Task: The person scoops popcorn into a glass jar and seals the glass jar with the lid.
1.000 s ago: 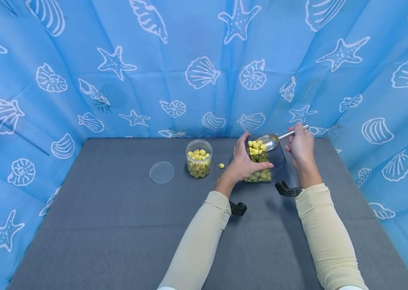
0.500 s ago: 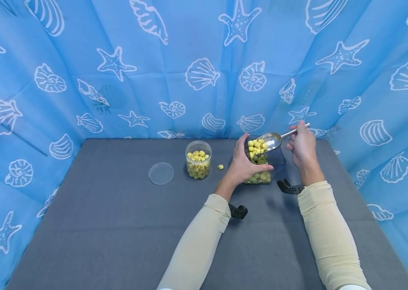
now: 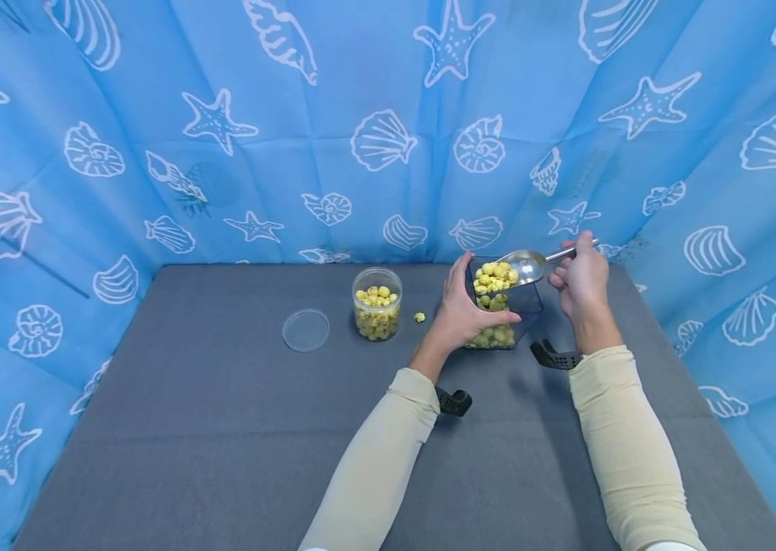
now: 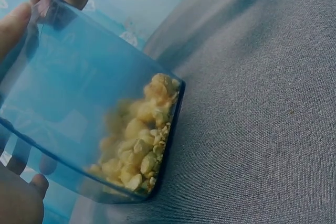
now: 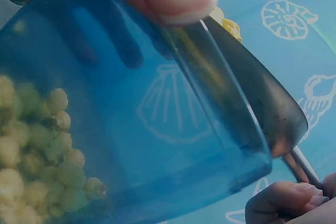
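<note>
My left hand (image 3: 460, 312) grips a see-through, dark-tinted rectangular box (image 3: 529, 297), thumb along the near side and fingers on the far left. Yellow popcorn (image 4: 136, 148) lies in the box's bottom, showing through the wall in the left wrist view. My right hand (image 3: 582, 277) holds a metal scoop (image 3: 529, 265) by its handle, to the right of the box. A heap of popcorn (image 3: 495, 275) fills the scoop's bowl at the box's mouth. In the right wrist view, the scoop (image 5: 275, 103) is partly seen behind the box wall.
Left of the box stands a clear round jar (image 3: 377, 304) partly filled with popcorn. Its flat clear lid (image 3: 306, 330) lies farther left. One loose popcorn piece (image 3: 418, 317) is on the grey tablecloth (image 3: 223, 428). A blue shell-print curtain (image 3: 333, 84) hangs behind.
The right hand and scoop have shifted slightly right, and more popcorn now shows heaped in the scoop. The left hand keeps its hold on the box.
</note>
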Available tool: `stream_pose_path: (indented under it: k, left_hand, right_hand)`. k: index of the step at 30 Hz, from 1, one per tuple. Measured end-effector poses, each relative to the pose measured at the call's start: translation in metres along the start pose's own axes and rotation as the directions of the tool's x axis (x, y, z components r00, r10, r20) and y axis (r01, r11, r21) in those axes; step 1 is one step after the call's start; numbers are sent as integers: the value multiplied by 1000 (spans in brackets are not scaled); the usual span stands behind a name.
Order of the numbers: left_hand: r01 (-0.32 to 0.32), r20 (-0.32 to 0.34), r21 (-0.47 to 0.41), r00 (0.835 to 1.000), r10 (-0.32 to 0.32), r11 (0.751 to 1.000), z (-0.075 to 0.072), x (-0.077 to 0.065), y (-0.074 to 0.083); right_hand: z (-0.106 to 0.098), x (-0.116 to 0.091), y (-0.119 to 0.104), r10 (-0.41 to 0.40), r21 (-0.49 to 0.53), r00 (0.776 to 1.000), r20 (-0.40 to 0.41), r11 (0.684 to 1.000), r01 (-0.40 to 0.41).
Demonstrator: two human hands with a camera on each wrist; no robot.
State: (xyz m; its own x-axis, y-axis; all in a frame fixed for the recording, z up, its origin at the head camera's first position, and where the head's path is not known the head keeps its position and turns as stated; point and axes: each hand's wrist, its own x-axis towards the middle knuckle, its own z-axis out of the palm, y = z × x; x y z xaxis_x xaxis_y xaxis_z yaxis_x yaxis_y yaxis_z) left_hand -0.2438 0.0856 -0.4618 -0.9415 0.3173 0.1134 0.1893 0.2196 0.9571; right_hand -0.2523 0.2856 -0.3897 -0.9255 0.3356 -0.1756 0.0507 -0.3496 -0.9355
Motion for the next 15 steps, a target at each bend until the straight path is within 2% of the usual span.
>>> stream_pose_path:
  k: [8,15]
  left_hand:
    - [22,12,3,1000,-22,1000,1,0,-1]
    - [34,18,-27,999,-34,999,0,1,-1]
  right_hand:
    - [-7,-3,-2,31,99,999,-5,995,-31]
    - [-13,-3,-3,40,120,999,-18,992,-37]
